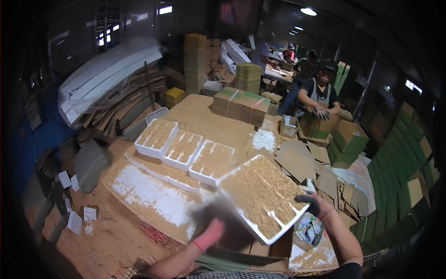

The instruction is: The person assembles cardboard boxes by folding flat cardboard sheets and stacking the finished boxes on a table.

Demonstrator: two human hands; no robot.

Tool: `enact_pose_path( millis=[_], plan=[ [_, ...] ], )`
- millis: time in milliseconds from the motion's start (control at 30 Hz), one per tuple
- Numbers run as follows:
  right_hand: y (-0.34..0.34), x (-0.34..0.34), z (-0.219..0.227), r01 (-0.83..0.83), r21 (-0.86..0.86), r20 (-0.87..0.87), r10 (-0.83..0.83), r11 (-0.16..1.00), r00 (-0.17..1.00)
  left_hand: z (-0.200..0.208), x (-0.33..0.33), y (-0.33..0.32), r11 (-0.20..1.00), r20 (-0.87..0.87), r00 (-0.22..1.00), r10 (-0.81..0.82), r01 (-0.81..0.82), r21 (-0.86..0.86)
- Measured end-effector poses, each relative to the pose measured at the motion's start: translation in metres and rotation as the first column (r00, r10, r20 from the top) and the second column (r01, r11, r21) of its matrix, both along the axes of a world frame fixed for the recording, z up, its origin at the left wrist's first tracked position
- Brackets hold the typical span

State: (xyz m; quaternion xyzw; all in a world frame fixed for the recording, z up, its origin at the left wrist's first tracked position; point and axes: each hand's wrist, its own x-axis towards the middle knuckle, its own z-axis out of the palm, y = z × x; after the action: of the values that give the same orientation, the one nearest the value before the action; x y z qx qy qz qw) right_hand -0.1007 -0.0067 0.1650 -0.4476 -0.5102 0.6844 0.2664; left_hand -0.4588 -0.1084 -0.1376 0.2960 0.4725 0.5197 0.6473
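My right hand [316, 206], in a dark-fingered glove, grips the right edge of a white foam box [261, 234]. The box is tilted and packed with brown sawdust-like filling [262, 193]. Left of it, my left hand [213, 230], in a pink-cuffed glove, is smeared by motion near the box's lower left side, so its fingers do not show clearly. Three more white foam boxes with the same filling, a left one [155, 138], a middle one [182, 149] and a right one [211, 162], stand in a row beyond. Below the held box is a partly hidden cardboard carton [267, 251].
The worktable [186, 114] is strewn with brown filling and white granules [148, 186]. A bundle of flattened cartons [240, 106] lies at its far end. Green cartons [392, 186] are stacked right. A co-worker [320, 93] handles a carton at back right. A small container [309, 230] holds packets.
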Motion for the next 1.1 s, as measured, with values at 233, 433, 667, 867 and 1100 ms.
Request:
enact_pose_path(
  millis=[233, 433, 667, 867, 1100],
  plan=[
    [-0.048, 0.125, 0.008, -0.681, 0.334, 0.573, 0.433, 0.651, 0.696, 0.128, 0.066, 0.006, 0.99, -0.145, 0.981, -0.125, 0.132, 0.043],
    [-0.018, 0.037, -0.015, -0.422, -0.062, 0.646, 0.359, 0.904, 0.673, 0.175, 0.053, 0.015, 0.932, -0.437, 0.849, -0.297, 0.356, 0.06],
    [-0.052, -0.009, -0.129, -0.804, 0.44, 0.888, -0.062, 0.401, 0.455, 0.156, 0.013, 0.101, 0.903, -0.666, 0.696, -0.27, 0.423, 0.077],
    [-0.059, -0.012, -0.152, -0.66, 0.595, 0.736, 0.019, 0.459, 0.676, 0.116, 0.075, 0.248, 0.682, -0.884, -0.128, 0.449, 0.688, 0.247],
    [-0.108, 0.078, -0.088, -0.337, 0.671, 0.657, -0.319, 0.66, 0.683, 0.026, 0.124, 0.327, 0.491, -0.913, -0.053, 0.406, 0.855, 0.169]
  ],
)
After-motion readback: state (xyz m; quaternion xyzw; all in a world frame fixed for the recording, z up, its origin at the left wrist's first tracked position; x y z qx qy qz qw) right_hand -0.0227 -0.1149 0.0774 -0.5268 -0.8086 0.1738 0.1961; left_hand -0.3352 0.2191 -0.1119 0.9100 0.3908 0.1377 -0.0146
